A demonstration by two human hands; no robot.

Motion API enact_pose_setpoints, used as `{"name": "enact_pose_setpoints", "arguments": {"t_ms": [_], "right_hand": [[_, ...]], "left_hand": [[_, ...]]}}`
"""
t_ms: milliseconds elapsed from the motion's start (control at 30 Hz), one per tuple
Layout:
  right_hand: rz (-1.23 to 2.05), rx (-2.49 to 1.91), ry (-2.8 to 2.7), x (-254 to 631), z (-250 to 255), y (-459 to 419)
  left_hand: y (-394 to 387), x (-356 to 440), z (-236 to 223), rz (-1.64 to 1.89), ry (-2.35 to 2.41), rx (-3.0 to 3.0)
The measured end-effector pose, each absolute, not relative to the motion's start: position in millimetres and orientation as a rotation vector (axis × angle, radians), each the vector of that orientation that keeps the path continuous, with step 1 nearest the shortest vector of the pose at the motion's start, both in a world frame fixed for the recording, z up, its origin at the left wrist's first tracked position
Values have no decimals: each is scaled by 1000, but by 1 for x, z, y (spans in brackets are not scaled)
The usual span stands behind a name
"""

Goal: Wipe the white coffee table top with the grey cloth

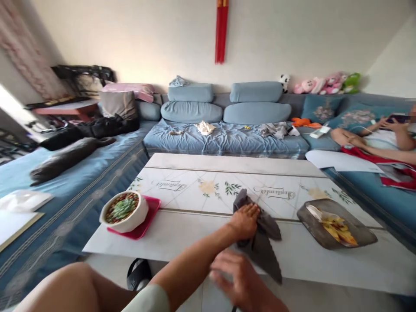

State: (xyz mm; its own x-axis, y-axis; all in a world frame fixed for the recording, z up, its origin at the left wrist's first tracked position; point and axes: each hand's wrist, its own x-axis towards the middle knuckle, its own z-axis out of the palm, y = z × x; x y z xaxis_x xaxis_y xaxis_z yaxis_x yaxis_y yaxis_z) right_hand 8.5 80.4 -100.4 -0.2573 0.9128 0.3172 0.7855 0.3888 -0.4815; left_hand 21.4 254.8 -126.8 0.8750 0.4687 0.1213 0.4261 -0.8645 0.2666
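My left hand [246, 222] presses a dark grey cloth [264, 251] onto the white coffee table [182, 225], its fingers closed over the bunched fabric. One corner of the cloth hangs over the table's near edge. My right hand [238, 277], a little blurred, hovers just nearer to me with fingers apart and nothing in them. To the right of the cloth sits a grey translucent tray [307, 221] with yellowish peels or scraps inside. On the left, a white pot [136, 216] with a succulent and pebbles stands on a pink-red tray [152, 208].
Blue sofas [191, 138] surround the table's far side and both ends. A dark grey elongated item [68, 160] lies on the left seat. At right, a person [380, 138] sits holding a phone. A black slipper [139, 274] shows below the table's near edge.
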Motion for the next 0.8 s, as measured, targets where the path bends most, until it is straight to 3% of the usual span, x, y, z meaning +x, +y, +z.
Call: {"name": "enact_pose_setpoints", "arguments": {"t_ms": [167, 333, 467, 700, 800], "right_hand": [[23, -1590, -1613, 18, -127, 109], [64, -1622, -1805, -40, -182, 129], [-61, -1680, -1933, -74, -199, 163], [-20, -1606, -1857, -72, -174, 315], [3, -1573, -1920, -103, -166, 336]], "left_hand": [[208, -102, -138, 365, 787, 2695], [216, -208, -101, 288, 833, 2595], [201, -285, -76, 143, 933, 2740], [185, -318, -86, 33, 955, 2880], [193, -307, -92, 129, 757, 2969]]}}
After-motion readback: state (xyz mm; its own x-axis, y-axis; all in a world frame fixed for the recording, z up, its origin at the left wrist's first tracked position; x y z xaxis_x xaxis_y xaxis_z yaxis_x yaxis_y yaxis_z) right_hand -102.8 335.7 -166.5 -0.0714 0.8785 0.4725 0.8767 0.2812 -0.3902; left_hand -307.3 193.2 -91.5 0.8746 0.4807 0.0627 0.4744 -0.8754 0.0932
